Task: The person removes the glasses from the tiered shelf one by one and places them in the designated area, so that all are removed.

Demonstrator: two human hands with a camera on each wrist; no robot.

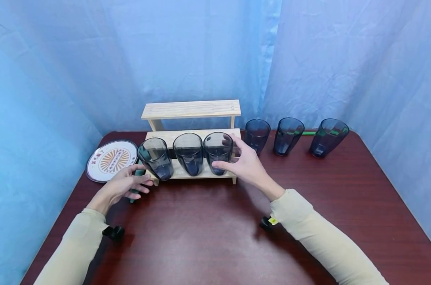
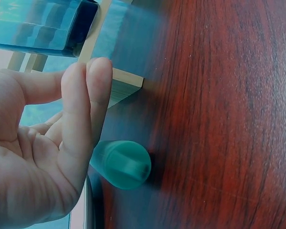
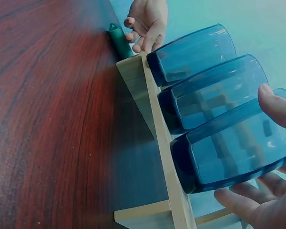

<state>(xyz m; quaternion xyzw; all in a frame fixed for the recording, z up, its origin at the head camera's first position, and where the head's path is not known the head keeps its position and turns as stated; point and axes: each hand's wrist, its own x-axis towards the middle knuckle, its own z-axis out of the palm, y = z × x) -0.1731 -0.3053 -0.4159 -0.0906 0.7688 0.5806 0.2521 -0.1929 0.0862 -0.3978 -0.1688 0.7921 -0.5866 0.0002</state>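
Three dark, clear drinking glasses stand in a row on the lowest tier of a wooden stepped rack (image 1: pixel 192 103): left glass (image 1: pixel 156 160), middle glass (image 1: pixel 189 154), right glass (image 1: pixel 215 152). My right hand (image 1: pixel 249 164) holds the right glass, its thumb across the front and fingers around the far side. In the right wrist view, that glass (image 3: pixel 233 148) has its base on the shelf. My left hand (image 1: pixel 124 184) is beside the rack's left end, near the left glass, fingers loosely bent and holding nothing. A green cylinder (image 2: pixel 126 164) stands just past those fingers.
Three more dark glasses, a near one (image 1: pixel 257 136), another (image 1: pixel 287 136) and a far-right one (image 1: pixel 327 138), stand right of the rack. A green stick (image 1: pixel 308 133) lies behind them. A patterned white plate (image 1: pixel 112 160) is at left. Blue curtains (image 1: pixel 187 51) surround the brown table (image 1: pixel 201 237).
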